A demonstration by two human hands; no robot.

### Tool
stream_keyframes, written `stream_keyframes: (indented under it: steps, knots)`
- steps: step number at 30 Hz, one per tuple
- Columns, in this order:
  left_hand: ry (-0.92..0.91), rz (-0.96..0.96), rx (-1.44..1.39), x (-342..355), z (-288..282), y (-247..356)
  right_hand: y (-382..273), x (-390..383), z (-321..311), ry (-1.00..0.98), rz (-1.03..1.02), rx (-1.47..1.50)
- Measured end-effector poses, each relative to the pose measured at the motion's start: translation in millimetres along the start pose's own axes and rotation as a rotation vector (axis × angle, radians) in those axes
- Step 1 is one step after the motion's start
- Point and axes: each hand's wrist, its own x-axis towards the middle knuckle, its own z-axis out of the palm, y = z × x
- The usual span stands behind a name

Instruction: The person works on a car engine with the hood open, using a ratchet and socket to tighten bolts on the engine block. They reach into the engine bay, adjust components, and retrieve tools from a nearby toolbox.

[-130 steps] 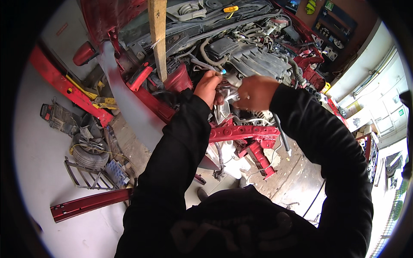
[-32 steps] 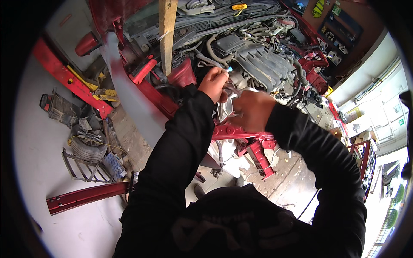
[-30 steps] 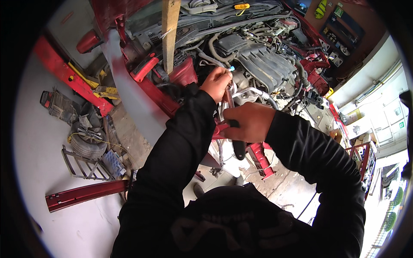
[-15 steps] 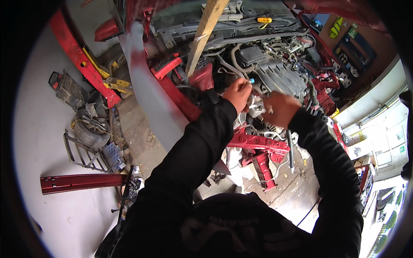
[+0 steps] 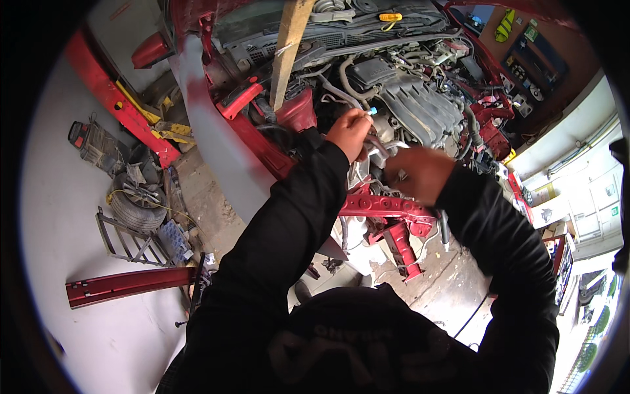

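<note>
I work over the open engine bay of a red car. My left hand [image 5: 350, 134] is closed in a pinch on a metal fitting beside a small light-blue cap [image 5: 371, 111], above metal pipes [image 5: 381, 146]. Close to it on the right, my right hand [image 5: 420, 172] hangs over the bay, smeared by motion; what it holds, if anything, I cannot make out. Behind both lies the grey-black engine cover [image 5: 420, 108]. The red front crossmember [image 5: 387, 205] runs below my hands, with a dark hose [image 5: 445, 230] dangling at its right.
A wooden prop [image 5: 289, 56] stands upright in the bay, near a grey-primed fender [image 5: 203, 131]. At left are a red lift post [image 5: 115, 98], a tyre [image 5: 138, 210], a metal rack [image 5: 131, 240] and a long red panel [image 5: 131, 285]. A yellow-handled tool [image 5: 390, 18] lies at the back.
My left hand keeps its grip near the blue cap. My right hand has moved repeatedly; about a second ago it held a dark-handled tool lower down. The view has shifted slightly.
</note>
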Motion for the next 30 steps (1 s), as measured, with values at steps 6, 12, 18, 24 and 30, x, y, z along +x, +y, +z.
stream_keyframes:
  steps: [6, 12, 18, 24, 30]
  knots:
    - [-0.040, -0.051, 0.013, -2, 2, -1, 4, -8, 3, 0.046, -0.144, -0.084]
    - [0.049, -0.056, 0.025, -2, 0, 1, 13, 3, 3, 0.233, 0.184, -0.449]
    - [0.040, -0.076, -0.010, 2, -2, 4, 9, -4, 10, 0.008, -0.057, 0.077]
    - [0.014, -0.031, -0.007, 5, -3, 2, 6, 0, 8, 0.055, -0.010, -0.109]
    - [0.066, -0.093, 0.047, 3, -4, 7, 7, 7, -2, 0.371, 0.172, -0.445]
